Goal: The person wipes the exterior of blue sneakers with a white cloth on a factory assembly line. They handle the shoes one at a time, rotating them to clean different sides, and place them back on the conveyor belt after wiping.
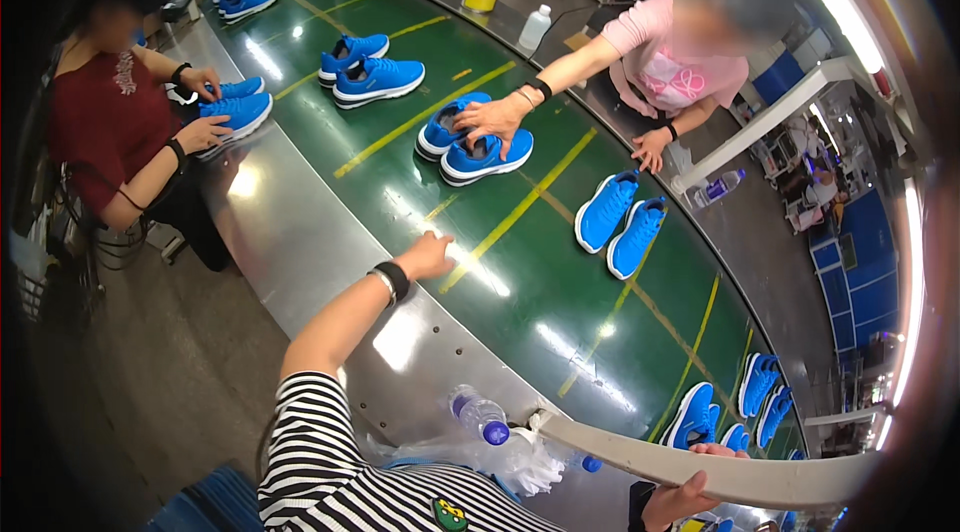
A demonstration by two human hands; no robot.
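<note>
Green belt (520, 277) is the largest item; a metal counter (290, 222) borders its near edge. Yellow lines cross the belt, likely to space the pairs. White beam (610, 444) stands along the counter's edge, lower right. Nearest blue shoes (482, 162) sit beyond the left hand, towards the belt's far edge; a co-worker's hand (497, 119) is on them, probably steadying the pair. Left hand (424, 257): over the belt's near edge, fingers loosely curled, one extended, nothing seen in its grip; contact unclear. Right hand (680, 504): wrapped around the beam, apparently for support. Clear bottle (476, 412) lies on the counter.
</note>
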